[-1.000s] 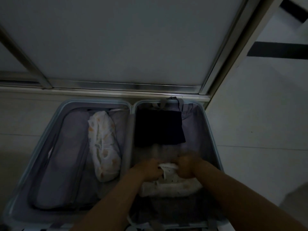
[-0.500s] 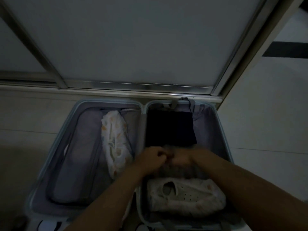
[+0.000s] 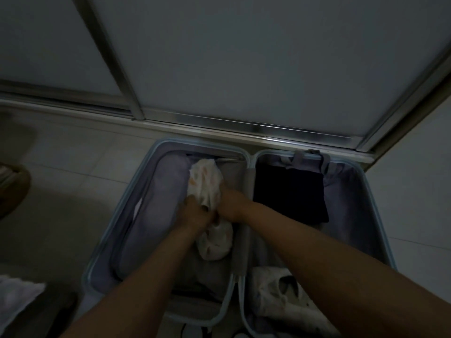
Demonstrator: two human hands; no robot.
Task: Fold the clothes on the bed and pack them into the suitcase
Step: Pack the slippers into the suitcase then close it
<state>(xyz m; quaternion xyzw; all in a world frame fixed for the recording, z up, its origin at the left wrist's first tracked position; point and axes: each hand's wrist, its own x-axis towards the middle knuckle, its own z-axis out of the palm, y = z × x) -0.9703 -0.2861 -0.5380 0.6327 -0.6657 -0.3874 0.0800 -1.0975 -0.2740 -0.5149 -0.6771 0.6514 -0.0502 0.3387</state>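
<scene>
Packing step: left hand (image 3: pixel 195 214) and right hand (image 3: pixel 231 203) both grip the patterned white garment (image 3: pixel 206 178) at frame centre, in the left half of the suitcase (image 3: pixel 151 215); next, probably, pressing it flat.

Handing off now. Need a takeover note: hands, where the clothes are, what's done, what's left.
Hands: the left hand and right hand both hold the white patterned bundle, which lies in the left half of the open suitcase.
Right half: dark folded garment at the far end, second white garment at the near end.
Done: three pieces are in the suitcase.
Left: settle the bundle, let go, then probably fetch more clothes. The bed is out of view, so what remains there is unknown.
</scene>
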